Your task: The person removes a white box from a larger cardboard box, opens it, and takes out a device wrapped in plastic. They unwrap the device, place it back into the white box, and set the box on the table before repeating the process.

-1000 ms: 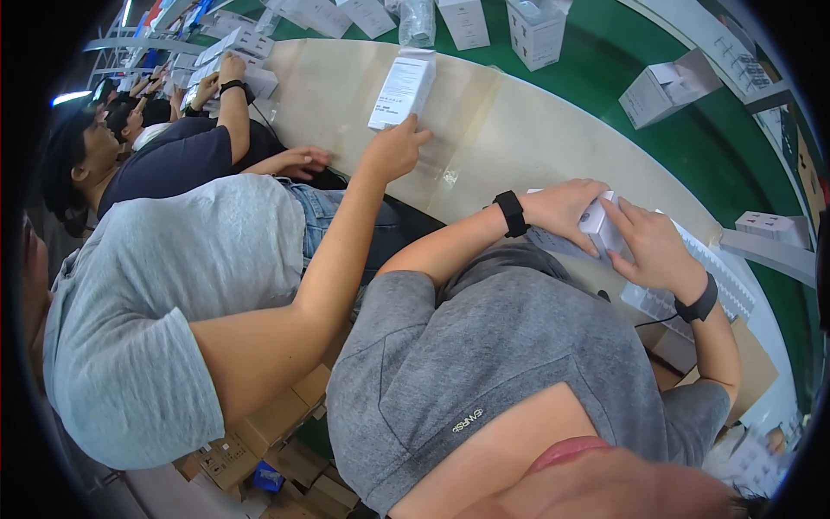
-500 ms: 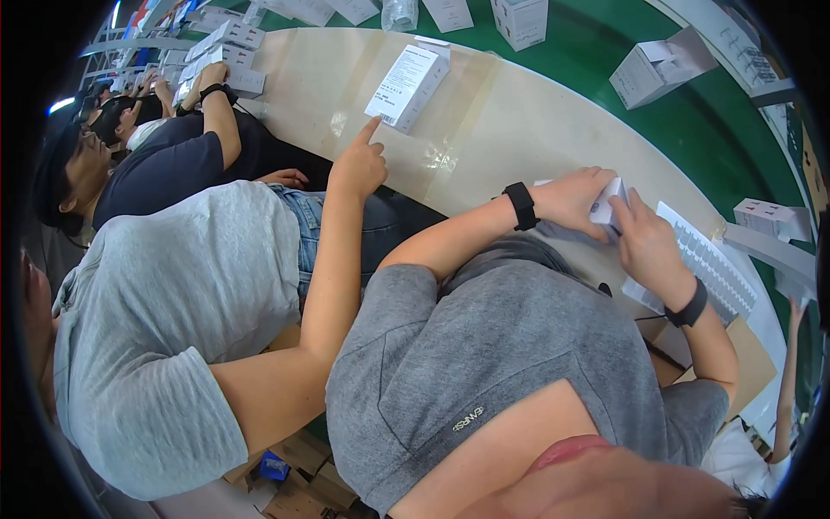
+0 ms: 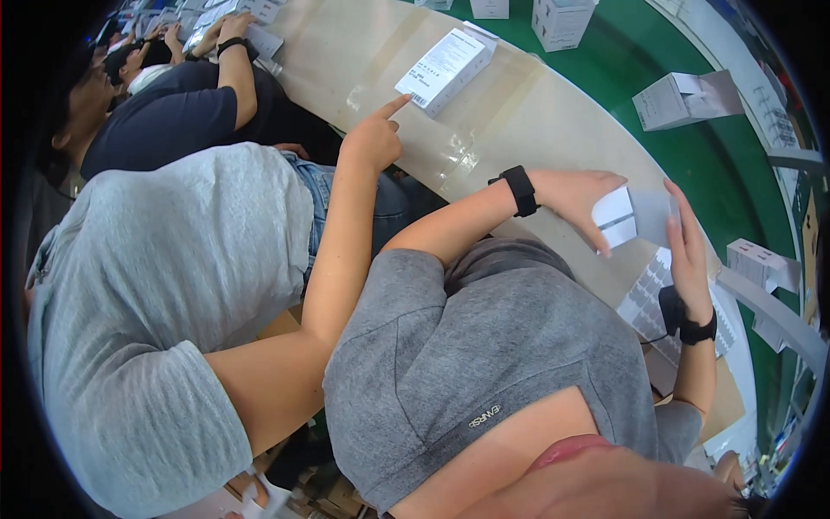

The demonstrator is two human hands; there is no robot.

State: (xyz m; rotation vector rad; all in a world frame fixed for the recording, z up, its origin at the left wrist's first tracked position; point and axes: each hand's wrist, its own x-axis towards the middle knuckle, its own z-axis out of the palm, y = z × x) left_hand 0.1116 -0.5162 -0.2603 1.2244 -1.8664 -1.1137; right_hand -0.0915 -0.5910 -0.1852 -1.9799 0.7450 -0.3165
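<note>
A small white cardboard box (image 3: 650,214) is held between my two hands above the right part of the table, with a paler panel facing left. My left hand (image 3: 575,197) grips its left end, the thumb in front and the other fingers partly hidden behind it. At the box's right side, my right hand (image 3: 688,259) holds on with long, nearly straight fingers. Beneath my right hand lies a sheet of pale labels (image 3: 644,298). To the left, a co-worker's hand (image 3: 372,143) points a finger at a printed white box (image 3: 445,71) lying on the table.
The beige tabletop (image 3: 519,112) curves along a green surface (image 3: 605,104). An open white box (image 3: 683,99) and an upright box (image 3: 560,22) stand there. A grey rail (image 3: 769,303) and another box (image 3: 761,264) are at the right. Co-workers sit close on my left.
The box has turned in my hands and shows more of its panels. My right hand has gone from bent fingers over it to straighter fingers at its right side. The view has shifted slightly.
</note>
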